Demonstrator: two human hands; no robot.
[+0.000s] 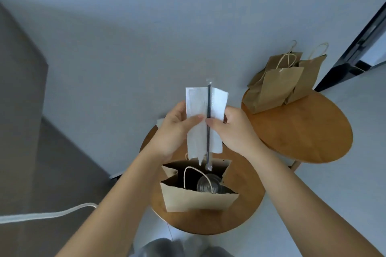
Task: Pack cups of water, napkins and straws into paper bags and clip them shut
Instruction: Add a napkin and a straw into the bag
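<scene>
An open brown paper bag (198,200) stands on a round wooden table (246,210) right below me, and a clear cup of water (206,183) shows inside it. Just above the bag's mouth, my left hand (175,129) and my right hand (231,129) hold a white napkin (205,100) upright. A dark wrapped straw (208,123) lies along the napkin's middle, its lower end hanging over the bag. My left thumb presses the napkin, and my right thumb and fingers pinch the straw against it.
A second round wooden table (302,131) stands to the right and carries several brown paper bags (275,87) with handles, one with a clip at its top. A grey block rises at the left, a white cable (41,215) runs across the floor, and a dark door frame (355,48) is at the far right.
</scene>
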